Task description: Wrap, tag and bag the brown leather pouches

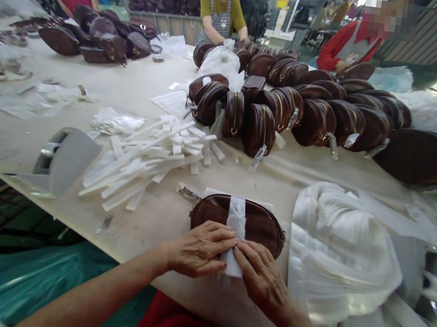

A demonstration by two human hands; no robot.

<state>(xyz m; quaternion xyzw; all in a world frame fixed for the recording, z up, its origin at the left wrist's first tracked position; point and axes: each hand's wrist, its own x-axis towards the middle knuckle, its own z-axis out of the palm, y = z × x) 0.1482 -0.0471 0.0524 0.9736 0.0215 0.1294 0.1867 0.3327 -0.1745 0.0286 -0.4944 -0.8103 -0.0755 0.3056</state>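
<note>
A small dark brown handbag (261, 219) lies at the table's front edge, with a white paper strip (237, 216) wrapped across its middle. My left hand (202, 249) rests on the bag's left front, fingers stretched out and tips at the strip. From the other side, my right hand (262, 275) lies with extended fingers over the bag's lower right, fingertips touching the strip. Below my fingertips the strip's lower end shows. A zipper pull in clear wrap (189, 192) sticks out at the bag's left. Undersides of both hands are hidden.
Loose white strips (159, 156) are heaped to the left, near a grey tape dispenser (65, 160). A thick stack of white sheeting (335, 252) sits right. Brown bags (260, 129) stand in rows behind; another bag pile (102, 38) is far left. Several people work across the table.
</note>
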